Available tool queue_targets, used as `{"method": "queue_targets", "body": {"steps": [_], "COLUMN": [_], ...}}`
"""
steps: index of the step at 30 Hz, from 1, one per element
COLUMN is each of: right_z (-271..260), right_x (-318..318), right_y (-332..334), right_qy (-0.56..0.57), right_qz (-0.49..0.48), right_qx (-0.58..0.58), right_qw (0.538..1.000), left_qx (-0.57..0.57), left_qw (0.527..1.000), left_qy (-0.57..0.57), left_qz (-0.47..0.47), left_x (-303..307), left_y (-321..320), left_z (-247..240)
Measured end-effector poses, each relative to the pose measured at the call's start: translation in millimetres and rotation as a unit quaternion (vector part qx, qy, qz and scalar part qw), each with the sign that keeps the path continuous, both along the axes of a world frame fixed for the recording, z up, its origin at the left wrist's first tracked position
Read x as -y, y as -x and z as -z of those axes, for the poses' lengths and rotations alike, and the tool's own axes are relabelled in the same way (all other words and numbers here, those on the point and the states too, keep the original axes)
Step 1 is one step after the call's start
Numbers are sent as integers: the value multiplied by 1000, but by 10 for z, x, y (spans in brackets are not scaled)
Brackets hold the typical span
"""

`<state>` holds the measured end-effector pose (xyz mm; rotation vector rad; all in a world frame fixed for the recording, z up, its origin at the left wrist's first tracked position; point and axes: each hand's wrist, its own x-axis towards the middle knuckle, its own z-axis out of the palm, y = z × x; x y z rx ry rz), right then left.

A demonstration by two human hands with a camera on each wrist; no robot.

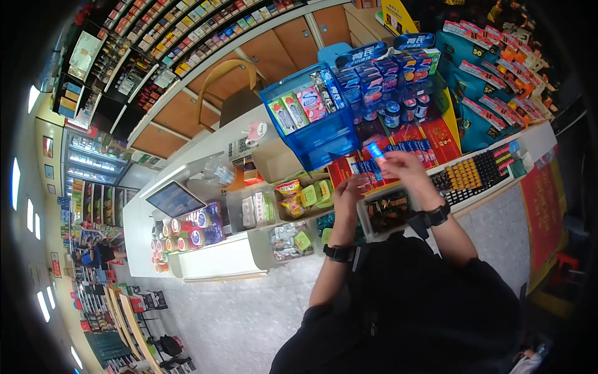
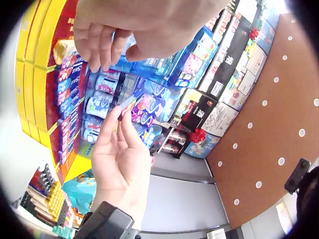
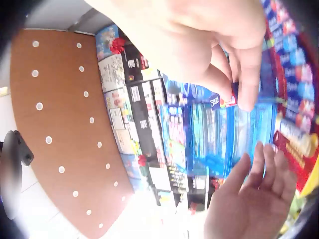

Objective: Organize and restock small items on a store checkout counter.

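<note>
Slim glossy blue pack (image 1: 375, 151) pinched in right hand (image 1: 405, 169) grip; left hand (image 1: 347, 190) flat-fingered, empty.

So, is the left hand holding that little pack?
No, the right hand pinches the little pack; the left hand is open beside it, holding nothing.

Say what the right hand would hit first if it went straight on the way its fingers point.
Likely the blue see-through plastic display bin, just beyond the small blue pack pinched in the right hand; depth is unclear.
</note>
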<state>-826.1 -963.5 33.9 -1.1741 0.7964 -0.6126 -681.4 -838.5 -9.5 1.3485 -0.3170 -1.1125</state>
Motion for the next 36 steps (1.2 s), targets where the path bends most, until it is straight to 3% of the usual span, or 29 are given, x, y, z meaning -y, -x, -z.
{"method": "queue_targets", "body": {"steps": [3,6,13,18,20,21,25,29,33,36], "right_z": [77,76,-49,-110,5,-112,-69,-42,-43,-105], "right_x": [-76,-141,-144,-173,-135,-188,-166,-114,-102,-84], "right_y": [-482,-979,-1816,-1941,-1955,-1943,-1951,-1898,-1885,-1807], "right_qy": [-34,-12,62,132,360,380,422,398,455,441], "right_qz": [-83,-49,-31,-9,28,45,34,51,-2,-24], "right_qx": [50,102,80,-31,-108,-99,-114,-111,-108,-109], "right_qw": [995,993,994,991,926,919,899,909,884,890], "left_qx": [-16,-33,-54,-73,-74,-74,-72,-76,-74,-76], "left_qw": [997,994,992,990,989,989,991,991,992,993], "left_qy": [-7,1,18,22,24,23,20,15,18,23], "left_qz": [-80,-101,-110,-121,-124,-124,-115,-105,-99,-92], "left_x": [-36,-117,-250,-278,-271,-261,-184,-122,-69,-63], "left_y": [-197,-381,-598,-720,-761,-772,-759,-702,-635,-571], "left_z": [-65,-81,-103,-137,-140,-126,-64,-77,-28,-28]}}
